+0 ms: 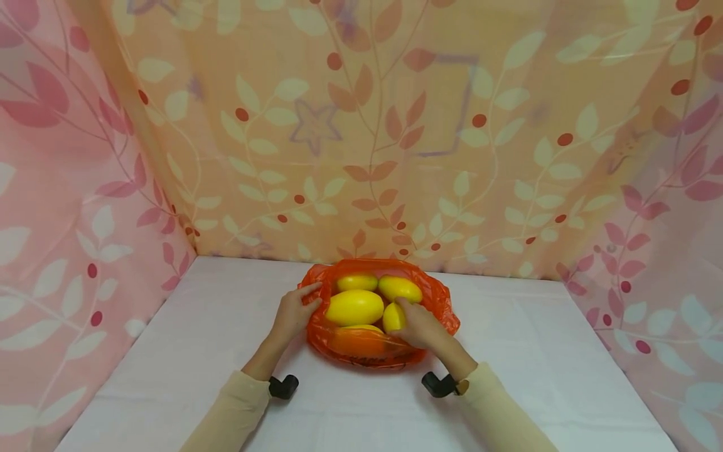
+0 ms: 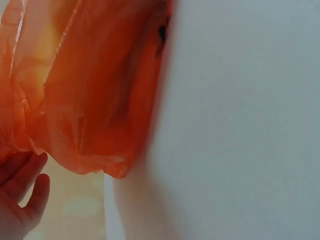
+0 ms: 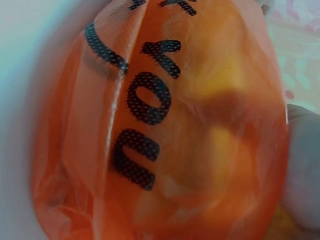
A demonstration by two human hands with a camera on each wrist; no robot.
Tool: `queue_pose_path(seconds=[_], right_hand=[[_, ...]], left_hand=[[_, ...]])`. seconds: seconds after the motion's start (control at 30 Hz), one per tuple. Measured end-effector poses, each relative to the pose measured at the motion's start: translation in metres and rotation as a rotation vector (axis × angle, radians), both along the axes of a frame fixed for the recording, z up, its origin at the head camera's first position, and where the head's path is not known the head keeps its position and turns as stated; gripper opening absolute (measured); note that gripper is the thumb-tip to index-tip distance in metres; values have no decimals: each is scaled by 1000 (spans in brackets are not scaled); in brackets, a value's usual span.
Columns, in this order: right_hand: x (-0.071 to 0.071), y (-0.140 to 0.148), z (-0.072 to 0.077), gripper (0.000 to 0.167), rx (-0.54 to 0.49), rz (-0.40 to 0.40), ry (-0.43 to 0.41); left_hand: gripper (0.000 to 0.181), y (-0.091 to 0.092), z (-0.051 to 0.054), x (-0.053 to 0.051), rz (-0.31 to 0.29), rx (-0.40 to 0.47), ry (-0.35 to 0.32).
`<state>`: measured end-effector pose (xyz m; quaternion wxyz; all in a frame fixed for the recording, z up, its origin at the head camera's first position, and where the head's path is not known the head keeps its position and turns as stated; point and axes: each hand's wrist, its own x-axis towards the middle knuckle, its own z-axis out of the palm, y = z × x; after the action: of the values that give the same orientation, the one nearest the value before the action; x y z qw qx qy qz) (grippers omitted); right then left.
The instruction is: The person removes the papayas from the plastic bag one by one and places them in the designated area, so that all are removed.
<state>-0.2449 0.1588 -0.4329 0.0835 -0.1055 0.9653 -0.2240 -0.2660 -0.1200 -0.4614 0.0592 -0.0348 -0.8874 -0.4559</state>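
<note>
Left hand (image 1: 294, 311), spread, touches crinkly plastic bag (image 1: 364, 345) at nine; right hand (image 1: 420, 324) pinches oval fruit (image 1: 393, 319) at three; tabletop (image 1: 361, 408) extends sixward.

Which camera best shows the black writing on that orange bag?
The right wrist view: the black writing is large there, and "you" is readable on the orange bag. The head view shows it small and hard to read, low on the front; the left wrist view just a black fragment, perhaps of it, by the edge.

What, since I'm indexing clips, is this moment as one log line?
left hand: touches orange bag; right hand: grips yellow fruit inside; bag: open, on white table; other fruits: in bag
</note>
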Motion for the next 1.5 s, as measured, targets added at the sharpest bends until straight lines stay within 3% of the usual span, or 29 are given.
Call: queue_pose_path(seconds=[0.2,0.33,0.43,0.57,0.73,1.13,1.5], right_hand=[[0,4,6,77,-50,-30,21],[2,8,16,79,-77,-40,39],[4,13,24,79,-91,-47,60],[5,21,34,78,-113,-48,75],[5,34,41,78,-146,-39,120],[7,68,55,80,-237,-47,159],[6,79,63,80,-227,-33,163]], left_hand=[[44,-1,-3,1,-14,-16,79],[44,-3,-6,1,-37,59,84],[40,-3,-6,0,-60,124,14],[39,-4,-5,-2,-73,135,-70],[42,-5,-4,-3,-50,142,-101],[40,-4,-10,-5,21,204,-2],[36,-4,-8,-3,19,212,37]])
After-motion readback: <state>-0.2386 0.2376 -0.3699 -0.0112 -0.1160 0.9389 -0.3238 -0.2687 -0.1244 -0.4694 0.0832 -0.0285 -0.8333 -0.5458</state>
